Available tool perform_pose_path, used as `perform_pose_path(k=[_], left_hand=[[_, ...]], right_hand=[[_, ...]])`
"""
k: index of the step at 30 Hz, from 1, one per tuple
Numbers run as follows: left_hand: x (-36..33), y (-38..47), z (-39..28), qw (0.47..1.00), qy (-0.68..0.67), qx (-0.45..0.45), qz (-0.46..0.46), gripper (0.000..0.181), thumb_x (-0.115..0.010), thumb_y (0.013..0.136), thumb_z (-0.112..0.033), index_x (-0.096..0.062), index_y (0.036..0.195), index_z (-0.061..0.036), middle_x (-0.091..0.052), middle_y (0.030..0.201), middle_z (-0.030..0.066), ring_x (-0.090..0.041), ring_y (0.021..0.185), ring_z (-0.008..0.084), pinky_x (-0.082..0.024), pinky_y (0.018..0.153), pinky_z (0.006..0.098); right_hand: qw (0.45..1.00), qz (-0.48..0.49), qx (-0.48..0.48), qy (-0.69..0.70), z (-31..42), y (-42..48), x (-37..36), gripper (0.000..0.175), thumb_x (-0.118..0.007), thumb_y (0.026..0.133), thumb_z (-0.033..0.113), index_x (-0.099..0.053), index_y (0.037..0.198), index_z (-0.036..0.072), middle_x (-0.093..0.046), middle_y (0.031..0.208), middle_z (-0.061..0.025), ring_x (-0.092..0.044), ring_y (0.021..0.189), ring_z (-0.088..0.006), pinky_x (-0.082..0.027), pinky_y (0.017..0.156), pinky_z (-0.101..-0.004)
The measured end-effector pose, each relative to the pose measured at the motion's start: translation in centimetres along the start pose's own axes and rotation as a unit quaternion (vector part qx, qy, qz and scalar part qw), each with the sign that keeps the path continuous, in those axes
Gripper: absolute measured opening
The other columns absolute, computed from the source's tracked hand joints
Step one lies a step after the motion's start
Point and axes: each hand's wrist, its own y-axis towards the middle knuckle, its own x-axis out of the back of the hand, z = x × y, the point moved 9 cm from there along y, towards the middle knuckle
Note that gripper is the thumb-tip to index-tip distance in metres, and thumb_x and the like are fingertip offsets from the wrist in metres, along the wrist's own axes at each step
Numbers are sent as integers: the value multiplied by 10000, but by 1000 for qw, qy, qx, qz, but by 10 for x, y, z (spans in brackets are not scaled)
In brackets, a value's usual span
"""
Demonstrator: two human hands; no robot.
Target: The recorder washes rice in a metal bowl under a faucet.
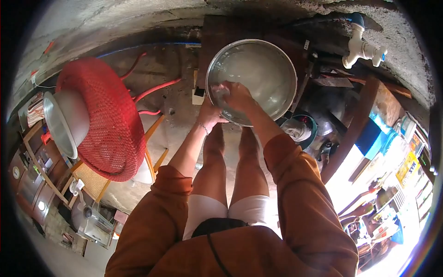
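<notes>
A large round metal basin (256, 65) with cloudy water in it stands in front of me. My left hand (211, 112) grips its near left rim from outside, with a chain bracelet on the wrist. Inside the basin, near the left wall, my right hand (237, 94) is curled around a small pinkish thing (220, 88), too blurred to name. The fingertips of that hand are partly hidden.
A red woven chair (104, 121) stands at left, with a metal pot (67, 119) on it. A white plastic tap (361, 50) juts from the wall at upper right. Below it are a dark green bucket (313, 130) with grey cloth and a wooden-edged table (360, 128).
</notes>
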Motion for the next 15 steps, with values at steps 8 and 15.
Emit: perform_pose_path(k=[8, 15], left_hand=[[-8, 6, -8, 999, 10, -19, -25, 766, -441, 795, 107, -228, 1465, -196, -486, 1331, 148, -622, 1077, 350, -608, 782, 548], [-2, 6, 4, 1000, -21, -11, -11, 809, -460, 795, 112, -188, 1481, -217, -486, 1293, 140, -633, 1055, 351, -619, 772, 515]], right_hand=[[718, -370, 93, 582, -27, 26, 89, 578, -667, 837, 81, -463, 1375, 134, -443, 1449, -141, -453, 1308, -288, -407, 1038, -366], [939, -197, 10, 282, -3, 33, 26, 512, -668, 805, 14, -569, 1295, 124, -571, 1346, -63, -662, 990, -253, -514, 858, -386]])
